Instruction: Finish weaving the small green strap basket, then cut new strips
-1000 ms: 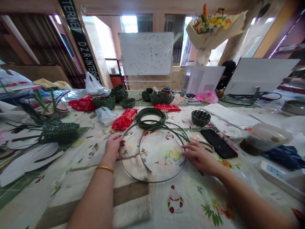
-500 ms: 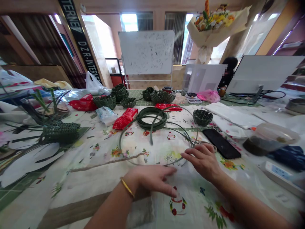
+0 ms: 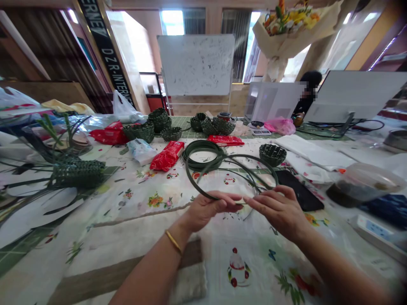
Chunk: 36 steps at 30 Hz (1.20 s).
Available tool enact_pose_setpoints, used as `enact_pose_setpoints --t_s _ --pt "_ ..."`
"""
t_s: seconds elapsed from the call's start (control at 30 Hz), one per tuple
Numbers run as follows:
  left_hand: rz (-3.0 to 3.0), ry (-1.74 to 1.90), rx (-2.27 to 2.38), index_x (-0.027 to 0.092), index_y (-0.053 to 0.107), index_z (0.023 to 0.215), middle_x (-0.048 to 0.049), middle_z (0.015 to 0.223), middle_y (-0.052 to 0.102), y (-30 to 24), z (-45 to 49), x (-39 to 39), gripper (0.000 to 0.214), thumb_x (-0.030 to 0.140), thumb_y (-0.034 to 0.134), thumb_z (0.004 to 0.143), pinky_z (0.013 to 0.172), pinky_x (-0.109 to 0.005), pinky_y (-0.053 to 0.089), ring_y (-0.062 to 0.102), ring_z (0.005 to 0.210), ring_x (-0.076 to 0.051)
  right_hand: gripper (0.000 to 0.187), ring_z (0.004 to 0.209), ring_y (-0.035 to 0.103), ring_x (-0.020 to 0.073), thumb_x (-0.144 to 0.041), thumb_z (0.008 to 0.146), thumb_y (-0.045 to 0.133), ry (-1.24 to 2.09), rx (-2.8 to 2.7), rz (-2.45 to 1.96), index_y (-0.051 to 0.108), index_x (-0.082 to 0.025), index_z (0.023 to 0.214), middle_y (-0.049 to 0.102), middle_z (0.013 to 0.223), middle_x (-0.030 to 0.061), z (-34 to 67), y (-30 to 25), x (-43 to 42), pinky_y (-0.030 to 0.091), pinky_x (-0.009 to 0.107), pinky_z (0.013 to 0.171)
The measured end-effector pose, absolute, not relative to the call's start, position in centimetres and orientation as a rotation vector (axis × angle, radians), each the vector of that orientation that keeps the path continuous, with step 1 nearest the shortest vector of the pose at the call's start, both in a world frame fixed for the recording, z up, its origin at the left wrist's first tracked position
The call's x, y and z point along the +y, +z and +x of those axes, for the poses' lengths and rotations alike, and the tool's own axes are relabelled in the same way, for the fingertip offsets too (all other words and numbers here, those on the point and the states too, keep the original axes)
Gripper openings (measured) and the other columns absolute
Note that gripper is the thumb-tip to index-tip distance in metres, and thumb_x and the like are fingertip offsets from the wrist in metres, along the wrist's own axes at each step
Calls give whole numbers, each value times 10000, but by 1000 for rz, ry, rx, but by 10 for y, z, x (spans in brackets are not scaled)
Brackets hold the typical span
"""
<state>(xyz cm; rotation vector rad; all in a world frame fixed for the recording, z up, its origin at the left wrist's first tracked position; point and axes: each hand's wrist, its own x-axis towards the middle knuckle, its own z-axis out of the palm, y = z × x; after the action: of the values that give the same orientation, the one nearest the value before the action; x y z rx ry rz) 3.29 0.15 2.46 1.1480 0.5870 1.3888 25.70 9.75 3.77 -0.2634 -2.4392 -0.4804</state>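
Observation:
A dark green flat strip (image 3: pixel 191 180) curves in loops between my two hands above the table. My left hand (image 3: pixel 211 207), with a gold bangle at the wrist, is closed on the strip, thumb against fingers. My right hand (image 3: pixel 275 207) is closed on it too, its fingertips close to those of the left. A short pale stretch of strip shows between the fingertips. Just behind the hands lies a coil of the same green strip (image 3: pixel 203 163). A small woven green bowl (image 3: pixel 272 155) stands beyond my right hand, and a black phone (image 3: pixel 300 190) lies beside that hand.
Several woven green baskets (image 3: pixel 140 132) stand at the back, near red packets (image 3: pixel 167 156). A woven green piece with loose strips (image 3: pixel 78 171) lies left. On the right are a plastic tub (image 3: pixel 365 182) and a power strip (image 3: pixel 378 233). A person (image 3: pixel 310 91) sits behind a monitor (image 3: pixel 359 95).
My left hand has risen from the cloth and moved forward, closing on the strip. The loop is now lifted and drawn smaller. My right hand has shifted slightly right and stays closed.

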Motion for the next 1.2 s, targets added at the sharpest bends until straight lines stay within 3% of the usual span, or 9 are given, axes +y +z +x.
enact_pose_setpoints --t_s 0.1,0.23,0.43,0.63,0.8,0.87,0.93,1.07,1.2 --pt "1184 1503 683 149 708 883 -98 1042 705 33 -4 -5 166 279 681 782 888 -439 520 678 938 -266 291 782 624 129 -138 921 494 -519 -2428 -368 596 -272 1158 733 857 -26 264 43 109 301 348 867" --pt "1106 1859 961 205 703 794 -38 930 734 44 -51 -18 195 342 768 672 809 -420 552 700 800 -244 131 765 628 166 -281 898 554 -552 -2404 -600 673 -247 941 727 796 8 276 47 125 334 343 826" --pt "853 2190 1066 266 656 793 19 809 717 43 -79 -15 69 241 606 834 777 -336 544 674 703 -150 189 809 639 216 -353 886 554 -535 -2330 -663 687 -225 844 714 765 39 294 51 140 324 393 915" --pt "407 2114 1159 186 540 721 74 579 634 27 -81 2 196 229 501 908 613 -208 512 591 492 -60 338 535 568 142 -450 886 519 -364 -2558 -552 675 -207 711 642 569 10 295 49 137 372 294 639" --pt "534 1709 1081 93 599 894 -127 874 717 23 -21 7 184 239 657 797 575 -316 542 649 559 -153 365 519 556 139 -401 922 475 -485 -2601 -485 617 -211 644 612 538 2 251 35 92 292 282 527" --pt "603 1414 924 110 589 936 -138 913 714 22 9 9 239 305 645 808 596 -322 548 669 607 -170 324 536 573 144 -358 936 456 -464 -2635 -446 614 -211 694 628 575 3 237 29 76 299 286 535" --pt "610 1398 861 109 570 806 -132 826 716 21 26 11 250 350 638 809 584 -306 544 671 606 -179 283 522 579 150 -312 948 422 -432 -2641 -488 623 -203 781 651 621 15 231 25 71 305 285 520" --pt "417 1784 1028 127 525 709 -89 661 690 22 7 16 241 311 650 802 445 -247 478 573 434 -125 237 573 632 181 -257 941 392 -243 -2712 -584 618 -185 950 694 708 43 246 29 83 355 279 503" --pt "271 2004 1040 162 484 681 31 540 609 21 -40 20 267 331 558 874 416 -149 376 439 372 -33 230 616 650 183 -294 930 416 4 -2777 -621 630 -208 933 699 707 43 264 35 99 415 273 542"
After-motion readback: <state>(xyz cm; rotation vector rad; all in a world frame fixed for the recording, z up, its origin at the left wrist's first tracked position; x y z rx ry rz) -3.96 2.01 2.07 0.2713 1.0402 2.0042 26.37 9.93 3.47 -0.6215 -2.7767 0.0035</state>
